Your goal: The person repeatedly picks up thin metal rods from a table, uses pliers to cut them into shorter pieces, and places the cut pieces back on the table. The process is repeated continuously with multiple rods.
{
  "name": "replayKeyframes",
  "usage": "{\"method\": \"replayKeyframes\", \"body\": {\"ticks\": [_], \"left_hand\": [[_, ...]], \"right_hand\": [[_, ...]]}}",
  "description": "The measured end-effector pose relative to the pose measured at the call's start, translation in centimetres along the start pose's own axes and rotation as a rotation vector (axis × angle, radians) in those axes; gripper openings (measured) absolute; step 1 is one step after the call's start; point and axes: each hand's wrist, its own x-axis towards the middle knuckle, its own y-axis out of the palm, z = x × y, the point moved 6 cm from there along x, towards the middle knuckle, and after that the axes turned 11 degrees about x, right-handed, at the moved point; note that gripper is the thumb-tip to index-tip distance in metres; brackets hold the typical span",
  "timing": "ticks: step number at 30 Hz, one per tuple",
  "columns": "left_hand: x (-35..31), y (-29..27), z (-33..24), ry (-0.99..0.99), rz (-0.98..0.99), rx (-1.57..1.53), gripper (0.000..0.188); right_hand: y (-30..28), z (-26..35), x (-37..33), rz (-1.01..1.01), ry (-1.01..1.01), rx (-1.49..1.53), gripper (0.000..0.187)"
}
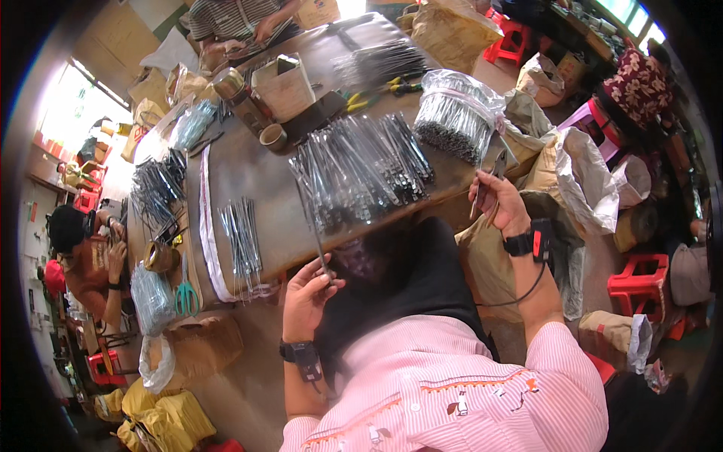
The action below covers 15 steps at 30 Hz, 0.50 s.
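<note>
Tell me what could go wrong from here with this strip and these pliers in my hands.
The thin strip in your left hand reaches up beside the pile of metal strips, so it might snag a few and drag them loose. Some of the pile's ends lie near the edge of the table, so a bump could send some off. The pliers in your right hand might pinch a finger.

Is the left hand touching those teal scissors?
Apart. The head view shows the left hand well to the right of the scissors, with a white strip between them.
</note>
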Motion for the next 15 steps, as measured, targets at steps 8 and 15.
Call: {"method": "replayKeyframes", "body": {"ticks": [8, 15], "left_hand": [[0.4, 4.9, 0.8, -0.020, 0.189, 0.098, 0.022], [-0.4, 7.0, 1.0, 0.004, 0.259, 0.045, 0.017]], "right_hand": [[9.7, -6.6, -6.6, 0.192, -0.045, -0.206, 0.018], [12.4, -9.8, -8.5, 0.194, -0.149, -0.363, 0.017]]}}
